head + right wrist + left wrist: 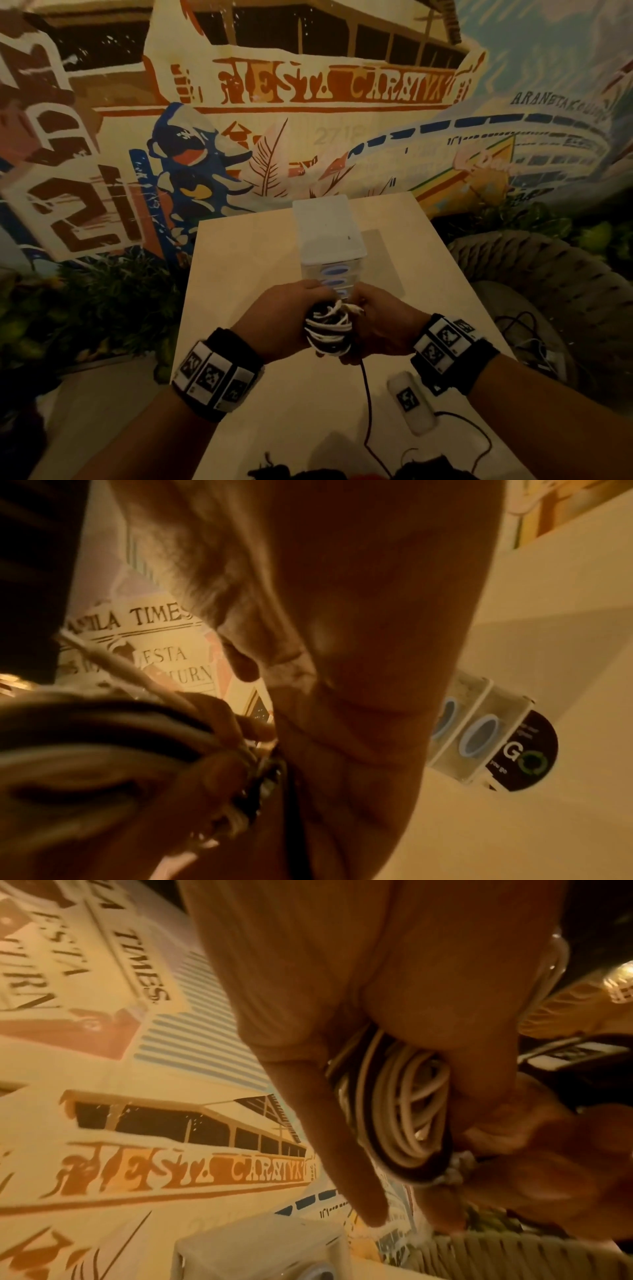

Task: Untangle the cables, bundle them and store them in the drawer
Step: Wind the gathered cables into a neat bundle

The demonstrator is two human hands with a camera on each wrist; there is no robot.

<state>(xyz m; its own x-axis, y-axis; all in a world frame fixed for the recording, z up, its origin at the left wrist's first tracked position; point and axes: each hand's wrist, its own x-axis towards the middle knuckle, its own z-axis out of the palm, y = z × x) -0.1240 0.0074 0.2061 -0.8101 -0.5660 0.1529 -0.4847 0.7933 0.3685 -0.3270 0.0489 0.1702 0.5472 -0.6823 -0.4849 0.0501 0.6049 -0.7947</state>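
Your left hand (284,318) and right hand (380,325) both curl tightly around a coiled bundle of black and white cables (329,329) held between them. Bundling looks nearly finished. Just beyond your knuckles stands the closed drawer unit (329,236); next, free one hand to open it.

Dim warm light, blurred wrist views

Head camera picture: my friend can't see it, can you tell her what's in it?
Two hands, left hand and right hand, hold a bundle of white and black cables above a pale table. A small white drawer unit stands behind, before a painted wall.
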